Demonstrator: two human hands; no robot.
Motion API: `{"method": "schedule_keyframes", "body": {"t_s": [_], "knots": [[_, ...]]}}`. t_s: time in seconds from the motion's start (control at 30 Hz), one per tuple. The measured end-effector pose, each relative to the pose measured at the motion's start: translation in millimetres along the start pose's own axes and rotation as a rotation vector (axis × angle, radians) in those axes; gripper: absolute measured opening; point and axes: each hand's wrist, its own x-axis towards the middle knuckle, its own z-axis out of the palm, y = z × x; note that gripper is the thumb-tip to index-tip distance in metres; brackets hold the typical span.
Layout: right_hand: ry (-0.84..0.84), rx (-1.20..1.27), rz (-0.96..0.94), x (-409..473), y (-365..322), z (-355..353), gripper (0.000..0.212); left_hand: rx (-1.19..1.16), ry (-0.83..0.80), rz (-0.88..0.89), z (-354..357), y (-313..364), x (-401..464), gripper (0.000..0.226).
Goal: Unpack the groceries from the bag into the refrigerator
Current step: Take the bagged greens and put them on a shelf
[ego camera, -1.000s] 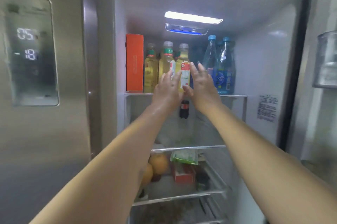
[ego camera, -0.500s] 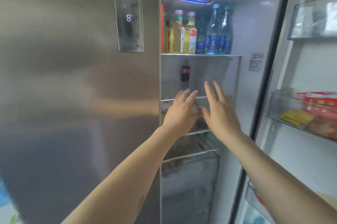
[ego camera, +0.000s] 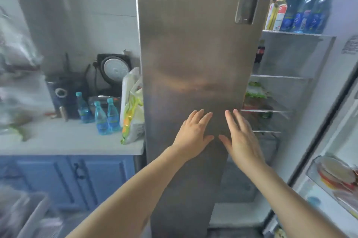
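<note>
The refrigerator's right side stands open, with yellow bottles [ego camera: 277, 10] and blue bottles [ego camera: 310, 12] on its top shelf [ego camera: 296, 33]. Its steel left door [ego camera: 193, 43] is closed. My left hand [ego camera: 193, 133] and my right hand [ego camera: 242, 138] are stretched out in front of that closed door with straight fingers and hold nothing. A white and yellow grocery bag [ego camera: 132, 109] stands on the counter [ego camera: 67, 140] against the refrigerator's left side. Three blue water bottles [ego camera: 100, 117] stand on the counter left of the bag.
The open right door [ego camera: 333, 170] carries bins with packets. Lower shelves [ego camera: 265, 110] hold green and red packets. A dark appliance [ego camera: 65, 94] and a rice cooker [ego camera: 114, 69] stand at the counter's back. Blue cabinets [ego camera: 67, 179] lie below. A grey bin [ego camera: 25, 216] sits at bottom left.
Both hands have drawn back from the yellow bottle on the top shelf and dropped lower. My view has swung left, bringing the counter, the bag and the water bottles into sight.
</note>
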Motion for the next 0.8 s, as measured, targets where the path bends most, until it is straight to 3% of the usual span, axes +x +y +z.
{"method": "schedule_keyframes", "body": {"t_s": [0.47, 0.67, 0.8], "knots": [[-0.329, 0.266, -0.5, -98.3, -343.0, 112.9, 0.076, 0.128, 0.057, -0.65, -131.8, -203.9, -295.4, 0.073], [-0.448, 0.372, -0.606, -128.0, -500.9, 176.2, 0.076, 0.24, 0.062, -0.861, -196.7, -308.3, -419.8, 0.072], [-0.538, 0.388, -0.637, -145.2, -571.4, 220.7, 0.074, 0.256, 0.037, -1.003, -228.3, -357.6, -489.9, 0.072]]}}
